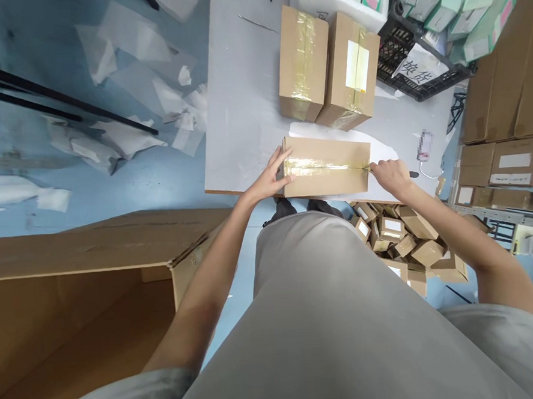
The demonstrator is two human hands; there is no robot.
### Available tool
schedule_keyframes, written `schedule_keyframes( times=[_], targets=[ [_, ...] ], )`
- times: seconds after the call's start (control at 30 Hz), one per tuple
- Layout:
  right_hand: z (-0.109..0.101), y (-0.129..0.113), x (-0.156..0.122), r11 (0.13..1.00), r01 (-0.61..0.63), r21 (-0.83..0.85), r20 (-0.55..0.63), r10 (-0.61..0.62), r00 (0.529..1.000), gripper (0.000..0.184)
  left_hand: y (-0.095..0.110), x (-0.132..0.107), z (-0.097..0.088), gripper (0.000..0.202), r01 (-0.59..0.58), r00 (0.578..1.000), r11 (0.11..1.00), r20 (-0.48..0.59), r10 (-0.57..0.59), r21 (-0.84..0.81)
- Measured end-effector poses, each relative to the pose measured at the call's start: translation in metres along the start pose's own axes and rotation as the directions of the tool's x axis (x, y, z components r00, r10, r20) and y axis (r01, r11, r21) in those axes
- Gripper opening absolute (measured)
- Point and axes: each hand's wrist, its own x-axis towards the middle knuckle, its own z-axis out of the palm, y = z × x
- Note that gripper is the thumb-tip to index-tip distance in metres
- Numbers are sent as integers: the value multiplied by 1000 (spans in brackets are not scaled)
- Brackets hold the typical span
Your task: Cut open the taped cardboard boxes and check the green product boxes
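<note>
A long brown cardboard box (326,181) lies at the table's front edge, with shiny clear-yellow tape along its top. My left hand (272,176) rests against the box's left end, fingers spread, the thumb and fingertips on its upper face. At the opposite end, my right hand (390,177) is closed, its fingers at the end of the tape. A dark handle end (413,174) shows behind this fist, looking like part of a knife; the blade is hidden. White paper (381,150) lies under and behind the box.
Two taped cartons (303,65) stand farther back on the grey table (238,105). A black crate (401,47) of green boxes is at the back right. A large open carton (71,247) stands left; several small cartons (404,233) are heaped below right.
</note>
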Motion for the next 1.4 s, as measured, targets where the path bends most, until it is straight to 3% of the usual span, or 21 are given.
schedule_keyframes(
  times=[0.27, 0.47, 0.6, 0.7, 0.77, 0.83, 0.9, 1.03, 1.1, 1.2, 1.27, 1.33, 1.4],
  targets=[
    [31, 37, 9, 992, 119, 50, -91, -114, 989, 40, 9, -4, 10, 113, 165, 981, 985, -100, -169, -52],
    [64, 69, 29, 960, 243, 141, -185, -215, 959, 37, 27, -12, 22, 104, 270, 937, 961, -247, -248, 59],
    [85, 78, 45, 916, 336, 221, -251, -280, 927, 39, 47, -10, 57, 90, 368, 859, 899, -457, -231, 238],
    [100, 78, 56, 878, 387, 282, -303, -302, 904, 42, 60, 13, 99, 84, 470, 735, 828, -655, -176, 305],
    [109, 77, 63, 847, 422, 324, -340, -312, 887, 44, 64, 34, 124, 92, 513, 666, 809, -728, -165, 287],
    [118, 77, 67, 815, 450, 366, -376, -313, 872, 45, 63, 49, 141, 102, 531, 639, 805, -749, -175, 265],
    [129, 81, 68, 773, 477, 419, -419, -302, 856, 46, 60, 56, 146, 105, 555, 636, 784, -750, -183, 280],
    [157, 87, 75, 635, 465, 616, -497, -145, 856, 49, 56, 46, 130, 103, 629, 644, 700, -730, -227, 338],
    [169, 80, 83, 502, 414, 760, -468, -21, 884, 54, 54, 36, 116, 103, 629, 650, 707, -718, -249, 324],
    [175, 53, 94, 210, 269, 940, -297, 115, 948, 61, 47, 18, 88, 108, 585, 664, 747, -715, -217, 316],
    [171, 30, 95, 24, 135, 991, -137, 128, 982, 66, 38, 6, 66, 113, 561, 675, 764, -710, -198, 320],
    [161, 8, 91, -114, 58, 992, -47, 96, 994, 73, 27, -5, 44, 117, 537, 680, 791, -705, -201, 292],
    [147, -13, 82, -197, 49, 979, -36, 69, 997, 79, 16, -13, 25, 119, 510, 680, 824, -703, -209, 248]
  ],
)
